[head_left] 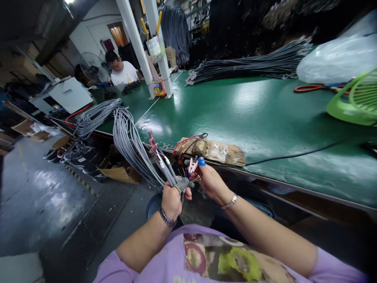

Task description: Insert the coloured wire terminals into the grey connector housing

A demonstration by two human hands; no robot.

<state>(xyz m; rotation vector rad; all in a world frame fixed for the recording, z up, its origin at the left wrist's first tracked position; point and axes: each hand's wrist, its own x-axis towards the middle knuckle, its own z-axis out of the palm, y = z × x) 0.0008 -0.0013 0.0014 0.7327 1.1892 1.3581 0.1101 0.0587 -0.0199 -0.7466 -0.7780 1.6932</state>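
My left hand (173, 198) is closed around a few grey cables (168, 169), its thumb in a grey finger cover. Thin coloured wires (152, 143) fan out of the upper cable ends, and more coloured wire ends (193, 179) stick out beside the thumb. My right hand (212, 182), with a blue cover on its thumb, is closed on a small pale pink clip (193, 166) just above those wires. Its other fingertips are partly hidden. A wooden block (225, 152) with a lump and loose leads on it lies at the bench edge just beyond.
Long grey cable bundles (126, 129) drape over the edge of the green bench (250, 106). Dark cables (247, 65) lie at the back. A green fan (359, 98) and a plastic bag (338, 59) stand right. White posts (160, 51) rise near a seated person (125, 72).
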